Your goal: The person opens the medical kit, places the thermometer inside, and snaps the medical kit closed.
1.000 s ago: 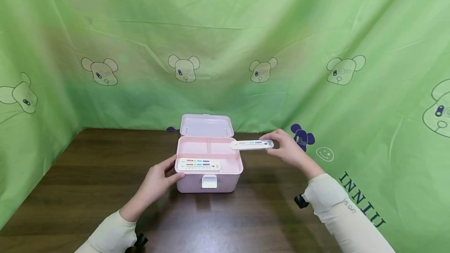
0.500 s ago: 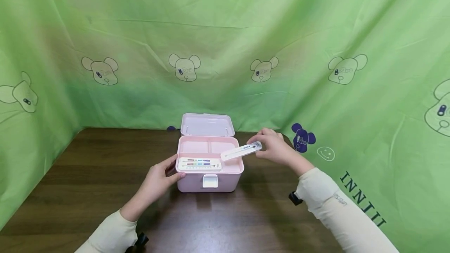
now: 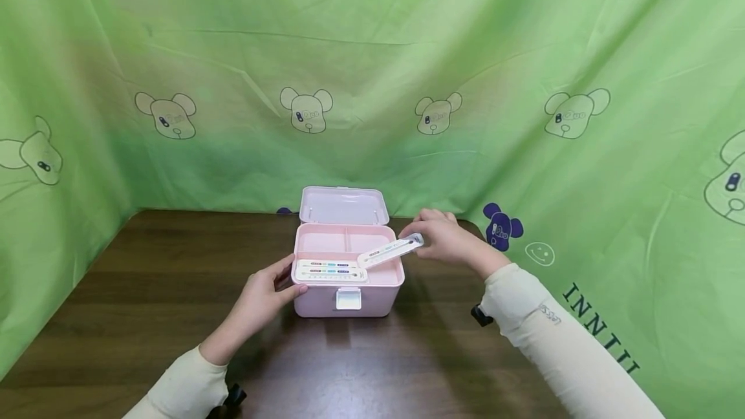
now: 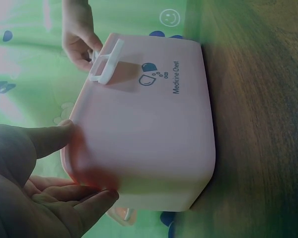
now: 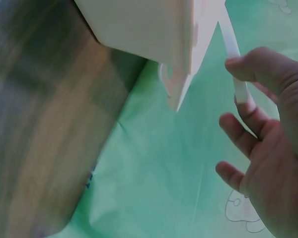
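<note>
A pink medicine box stands with its lid raised; the left wrist view shows "Medicine Chest" printed on its front wall. My left hand holds the box's left front corner, thumb at the front rim and fingers along the side. With thumb and fingertips my right hand pinches the right end of a thermometer in a slim white case. The case slants over the front compartment, its left end low near two similar thermometer cases lying there. The right wrist view shows the pinched case edge-on.
A divider splits the back part of the box into two compartments. A white latch hangs at the front. The box stands on a dark wooden table, with a green printed curtain behind and at the sides.
My right hand has moved left and inward, bringing the thermometer case from beyond the right rim to over the front compartment, its left end tilted down. My left hand stays at the corner.
</note>
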Tool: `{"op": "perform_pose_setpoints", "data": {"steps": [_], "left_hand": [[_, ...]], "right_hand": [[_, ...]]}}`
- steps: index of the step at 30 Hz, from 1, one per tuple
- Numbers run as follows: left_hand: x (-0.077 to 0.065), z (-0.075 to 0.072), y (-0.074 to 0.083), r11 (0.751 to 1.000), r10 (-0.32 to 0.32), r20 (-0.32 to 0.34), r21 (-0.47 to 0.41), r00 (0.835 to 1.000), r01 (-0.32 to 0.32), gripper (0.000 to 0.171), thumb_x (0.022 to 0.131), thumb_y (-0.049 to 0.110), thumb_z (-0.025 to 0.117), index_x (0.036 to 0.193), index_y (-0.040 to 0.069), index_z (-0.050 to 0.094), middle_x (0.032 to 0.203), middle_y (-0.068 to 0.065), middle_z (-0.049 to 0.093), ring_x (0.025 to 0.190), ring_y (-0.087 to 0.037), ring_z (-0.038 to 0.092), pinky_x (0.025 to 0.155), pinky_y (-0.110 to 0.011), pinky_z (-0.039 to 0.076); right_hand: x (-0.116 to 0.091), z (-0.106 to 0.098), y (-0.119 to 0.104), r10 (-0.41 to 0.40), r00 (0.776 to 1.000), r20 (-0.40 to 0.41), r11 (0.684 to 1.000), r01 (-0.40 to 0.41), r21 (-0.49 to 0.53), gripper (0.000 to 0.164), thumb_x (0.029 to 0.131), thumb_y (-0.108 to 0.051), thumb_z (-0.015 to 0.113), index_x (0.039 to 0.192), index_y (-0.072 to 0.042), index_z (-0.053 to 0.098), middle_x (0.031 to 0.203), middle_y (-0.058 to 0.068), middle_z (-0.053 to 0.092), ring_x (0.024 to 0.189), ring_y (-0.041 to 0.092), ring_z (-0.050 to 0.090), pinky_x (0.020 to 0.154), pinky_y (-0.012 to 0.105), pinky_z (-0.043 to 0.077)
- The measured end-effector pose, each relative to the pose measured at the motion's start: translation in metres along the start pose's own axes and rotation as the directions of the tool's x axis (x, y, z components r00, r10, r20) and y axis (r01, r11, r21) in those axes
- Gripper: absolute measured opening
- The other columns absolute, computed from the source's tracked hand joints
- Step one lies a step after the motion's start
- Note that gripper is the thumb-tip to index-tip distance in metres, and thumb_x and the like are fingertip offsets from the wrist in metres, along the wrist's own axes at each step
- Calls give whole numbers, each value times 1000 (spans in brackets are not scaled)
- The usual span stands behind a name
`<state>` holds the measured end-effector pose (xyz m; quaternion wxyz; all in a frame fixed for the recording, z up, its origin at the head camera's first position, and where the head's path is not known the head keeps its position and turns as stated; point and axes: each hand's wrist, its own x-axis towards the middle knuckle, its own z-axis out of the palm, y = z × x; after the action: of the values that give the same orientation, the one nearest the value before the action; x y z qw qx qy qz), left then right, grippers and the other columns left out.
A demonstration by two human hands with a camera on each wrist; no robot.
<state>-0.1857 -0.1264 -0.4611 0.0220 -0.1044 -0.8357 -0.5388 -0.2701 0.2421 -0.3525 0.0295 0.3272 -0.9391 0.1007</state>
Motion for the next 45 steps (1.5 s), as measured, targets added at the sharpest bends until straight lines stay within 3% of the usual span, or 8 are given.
{"op": "perform_pose_setpoints", "data": {"steps": [7,14,19,31,38,45], "left_hand": [[0,0,0,1000,8,-3,-2,1000,-8,76,91,20,81,153,-1,44,147,-19,56,134,-31,57,104,-43,52],[-1,0,0,1000,14,3,0,1000,-14,76,91,21,81,153,-1,43,148,-20,56,134,-31,57,105,-44,52],[0,0,-1,1000,11,1,7,1000,-11,76,90,21,81,153,-1,44,148,-20,55,135,-32,57,104,-43,52],[2,0,-1,1000,12,-6,18,1000,-11,75,90,21,81,153,-1,45,147,-20,56,132,-33,59,103,-42,54],[2,1,0,1000,9,-4,12,1000,-9,76,90,20,81,153,-2,44,148,-21,55,133,-32,58,103,-42,53],[1,1,0,1000,1,-5,19,1000,-1,76,90,21,81,153,-1,44,148,-21,55,133,-32,58,103,-42,53]], "right_hand": [[8,-17,-2,-47,989,140,998,53,-36,44,77,-4,76,117,-22,77,103,-3,60,98,18,50,91,43,33],[20,-27,-9,-81,971,225,994,96,-57,46,78,-4,77,120,-22,76,110,-3,64,109,21,55,100,53,36],[30,-27,-15,-111,963,245,991,126,-47,36,82,-9,79,116,-21,76,116,-4,67,119,25,56,105,57,35],[47,-6,-20,-138,952,274,989,146,-7,35,81,-15,85,115,-21,77,106,-7,66,108,18,54,97,48,35],[50,9,-19,-136,955,264,990,125,58,37,81,-13,84,116,-21,77,105,-9,67,110,17,57,99,48,33],[52,16,-24,-170,955,241,985,154,84,37,80,-12,82,116,-20,77,107,-9,68,111,17,58,101,47,34]]}}
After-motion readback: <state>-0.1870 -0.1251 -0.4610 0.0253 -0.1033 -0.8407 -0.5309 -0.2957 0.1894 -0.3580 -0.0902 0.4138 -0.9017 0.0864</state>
